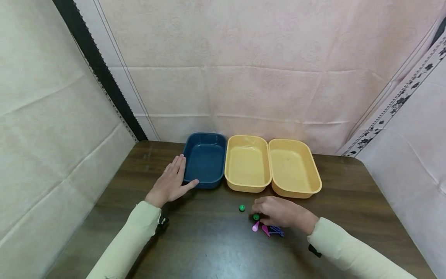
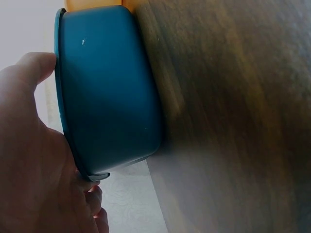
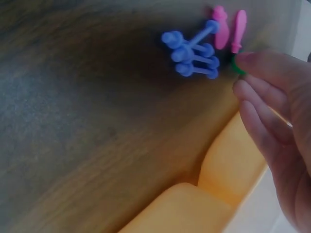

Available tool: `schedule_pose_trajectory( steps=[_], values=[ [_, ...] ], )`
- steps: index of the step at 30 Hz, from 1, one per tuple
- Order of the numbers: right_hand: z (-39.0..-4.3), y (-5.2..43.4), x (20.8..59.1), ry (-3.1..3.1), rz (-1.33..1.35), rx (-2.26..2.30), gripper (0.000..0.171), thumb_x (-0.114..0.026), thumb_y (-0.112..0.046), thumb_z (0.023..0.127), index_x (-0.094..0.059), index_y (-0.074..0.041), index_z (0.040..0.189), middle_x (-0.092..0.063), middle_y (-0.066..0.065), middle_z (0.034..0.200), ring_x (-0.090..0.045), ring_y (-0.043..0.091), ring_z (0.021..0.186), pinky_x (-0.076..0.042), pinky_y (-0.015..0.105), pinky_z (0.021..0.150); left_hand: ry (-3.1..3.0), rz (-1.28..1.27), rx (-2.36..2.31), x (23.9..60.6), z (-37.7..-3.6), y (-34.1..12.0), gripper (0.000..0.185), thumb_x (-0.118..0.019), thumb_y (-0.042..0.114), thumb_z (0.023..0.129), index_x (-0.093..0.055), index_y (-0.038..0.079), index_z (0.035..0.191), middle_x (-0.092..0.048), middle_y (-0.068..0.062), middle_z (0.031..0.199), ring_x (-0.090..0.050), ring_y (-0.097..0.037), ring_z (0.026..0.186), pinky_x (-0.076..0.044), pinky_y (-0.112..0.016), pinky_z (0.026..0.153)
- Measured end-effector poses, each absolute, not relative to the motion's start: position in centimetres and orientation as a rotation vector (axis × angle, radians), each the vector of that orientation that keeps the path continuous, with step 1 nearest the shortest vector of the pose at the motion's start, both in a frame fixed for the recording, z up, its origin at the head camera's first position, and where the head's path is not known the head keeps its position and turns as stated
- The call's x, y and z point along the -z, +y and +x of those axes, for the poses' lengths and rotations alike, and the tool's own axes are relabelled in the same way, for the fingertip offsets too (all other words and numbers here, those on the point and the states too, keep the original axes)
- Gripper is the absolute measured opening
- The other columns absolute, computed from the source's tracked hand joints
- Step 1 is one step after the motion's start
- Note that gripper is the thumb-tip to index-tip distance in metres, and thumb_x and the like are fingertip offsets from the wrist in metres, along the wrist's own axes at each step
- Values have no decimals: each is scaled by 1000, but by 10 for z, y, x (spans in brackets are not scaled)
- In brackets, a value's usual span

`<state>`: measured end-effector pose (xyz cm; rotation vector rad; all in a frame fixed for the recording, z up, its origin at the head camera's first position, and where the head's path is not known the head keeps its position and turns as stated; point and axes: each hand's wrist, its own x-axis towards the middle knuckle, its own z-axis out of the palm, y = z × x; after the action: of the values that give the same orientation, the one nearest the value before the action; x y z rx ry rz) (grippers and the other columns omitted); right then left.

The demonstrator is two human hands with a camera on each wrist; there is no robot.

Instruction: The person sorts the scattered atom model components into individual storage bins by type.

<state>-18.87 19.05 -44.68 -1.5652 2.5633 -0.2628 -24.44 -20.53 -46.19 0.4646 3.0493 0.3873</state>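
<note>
My left hand rests along the near left corner of a dark blue tub, fingers extended by its side and thumb at the front rim. In the left wrist view the thumb touches the edge of that tub. Over small pieces on the table, my right hand has its thumb and fingers around a green ball, partly hidden by the thumb in the right wrist view. Close by lie two pink club-shaped pieces and several blue dumbbell-shaped pieces. A second green ball lies left of the fingertips.
Two yellow tubs, a middle one and a right one, stand in a row with the blue tub at the back of the brown wooden table. Pale cloth hangs behind and on both sides.
</note>
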Motion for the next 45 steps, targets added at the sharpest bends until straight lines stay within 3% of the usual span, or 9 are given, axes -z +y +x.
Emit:
schedule_pose_trajectory(
  steps=[10,19,28,36,45],
  values=[
    [-193,193,452,2572,-1521,275,13,-82,-9,90,-76,-14,101,-72,-5,97,-65,2,89,-56,12,75,3039,493,-411,461,-246,-204,109,-46,72,102,-5,-4,168,-3,-22,178,-4,-41,166,-13,-60,134],
    [-198,195,438,2556,-1352,392,15,-79,-8,90,-75,-15,102,-67,-8,95,-59,0,76,-49,11,65,3048,489,-403,461,-245,-205,109,-45,73,101,-5,-4,168,-3,-22,178,-5,-41,166,-14,-60,134],
    [-199,193,425,2566,-1388,404,15,-80,-7,86,-73,-16,96,-64,-7,87,-56,4,77,-47,12,65,3050,491,-407,463,-244,-206,109,-45,73,101,-6,-5,167,-4,-22,178,-6,-42,166,-14,-61,134],
    [-203,191,408,2593,-1384,360,15,-82,-9,87,-74,-14,99,-66,-7,92,-57,2,79,-53,14,69,3043,493,-417,464,-245,-206,109,-45,73,101,-7,-5,167,-4,-23,178,-6,-43,166,-14,-62,134],
    [-215,184,388,2638,-1440,359,14,-80,-6,85,-72,-13,95,-65,-3,86,-59,10,77,-52,16,69,3039,490,-409,463,-245,-206,110,-44,74,101,-6,-5,167,-4,-23,178,-6,-43,166,-14,-61,134]
  ],
)
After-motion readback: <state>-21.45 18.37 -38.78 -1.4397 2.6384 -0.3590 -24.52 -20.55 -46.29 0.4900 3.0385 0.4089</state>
